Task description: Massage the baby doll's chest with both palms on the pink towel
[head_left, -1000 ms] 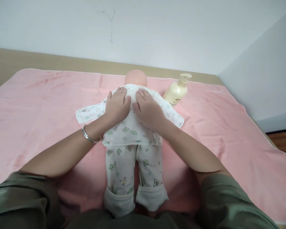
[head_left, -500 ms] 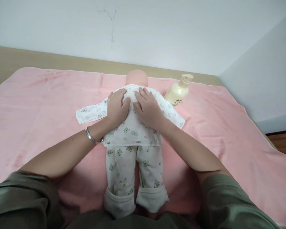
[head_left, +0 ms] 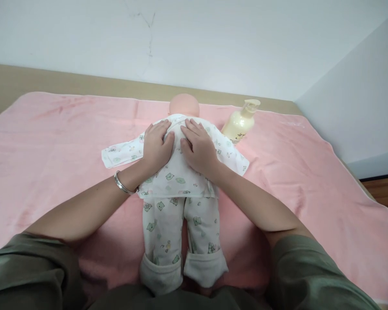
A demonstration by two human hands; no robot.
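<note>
A baby doll (head_left: 184,105) lies face down, its head toward the wall and its legs toward me. It wears a white printed shirt (head_left: 174,178) and matching trousers (head_left: 163,226) with turned-up cuffs. My left hand (head_left: 157,144) rests flat on the left side of the doll's upper back, fingers stretched out. On the right side of the back lies my right hand (head_left: 198,145), also flat with its fingers extended. A narrow gap separates the two thumbs. The doll's face is hidden.
A cream pump bottle (head_left: 239,125) is just beyond the doll's right sleeve. The pink blanket (head_left: 51,163) spreads over a wooden surface (head_left: 67,79). A white wall (head_left: 213,43) rises at the back and another stands on the right.
Both hands stay on the doll's upper back with almost no movement over it. The whole view has shifted very slightly.
</note>
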